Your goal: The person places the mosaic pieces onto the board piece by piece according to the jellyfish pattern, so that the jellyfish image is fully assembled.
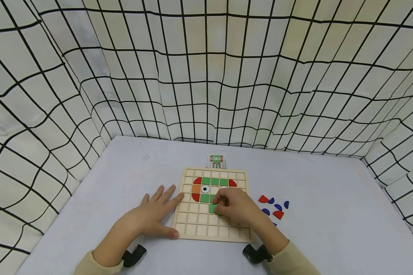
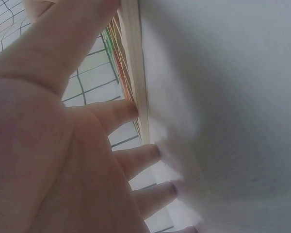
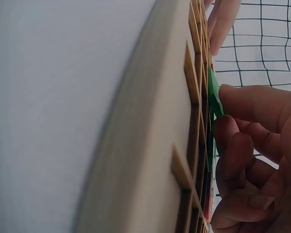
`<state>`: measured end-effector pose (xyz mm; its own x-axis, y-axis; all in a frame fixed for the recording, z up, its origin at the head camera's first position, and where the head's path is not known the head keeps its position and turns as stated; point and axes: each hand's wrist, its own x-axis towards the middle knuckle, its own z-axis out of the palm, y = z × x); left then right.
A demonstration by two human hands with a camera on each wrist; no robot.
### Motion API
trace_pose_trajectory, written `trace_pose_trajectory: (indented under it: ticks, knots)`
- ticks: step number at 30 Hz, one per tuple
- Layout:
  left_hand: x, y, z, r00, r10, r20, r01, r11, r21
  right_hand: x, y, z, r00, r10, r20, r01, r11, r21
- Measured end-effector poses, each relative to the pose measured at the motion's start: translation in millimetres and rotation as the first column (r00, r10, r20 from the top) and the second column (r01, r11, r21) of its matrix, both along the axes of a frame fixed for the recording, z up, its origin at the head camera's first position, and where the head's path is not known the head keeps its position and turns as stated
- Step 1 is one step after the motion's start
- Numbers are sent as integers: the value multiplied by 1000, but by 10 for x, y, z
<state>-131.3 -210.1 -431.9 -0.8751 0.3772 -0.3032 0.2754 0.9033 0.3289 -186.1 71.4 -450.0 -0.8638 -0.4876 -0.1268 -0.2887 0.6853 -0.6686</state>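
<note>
A wooden grid board [image 1: 192, 229] lies on the table, with green, red and orange pieces and an eye tile [image 1: 205, 189] set in its cells. Over its middle, my right hand [image 1: 235, 208] pinches a green square tile [image 3: 214, 92] between thumb and fingertips. In the right wrist view this tile is tilted against the grid. My left hand [image 1: 153, 217] lies spread at the board's left side, thumb and index finger touching the frame. Part of the pattern is hidden behind the right hand.
A small picture card [image 1: 216, 160] lies just beyond the board's far edge. To the right are loose red pieces [image 1: 278, 214] and several blue half-round pieces [image 1: 265, 211]. Black netting [image 1: 206, 53] over white sheeting surrounds the white table [image 1: 330, 198].
</note>
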Motion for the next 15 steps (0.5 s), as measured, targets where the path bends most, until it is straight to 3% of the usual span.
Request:
trace_pose_trajectory:
  ticks: [8, 15]
  knots:
    - [9, -6, 12, 1000, 7, 3, -7, 1000, 5, 13, 60, 27, 1000, 7, 0, -7, 1000, -10]
    - [8, -1, 9, 1000, 4, -4, -4, 1000, 2, -53, 358, 65, 1000, -21, 8, 21, 998, -54]
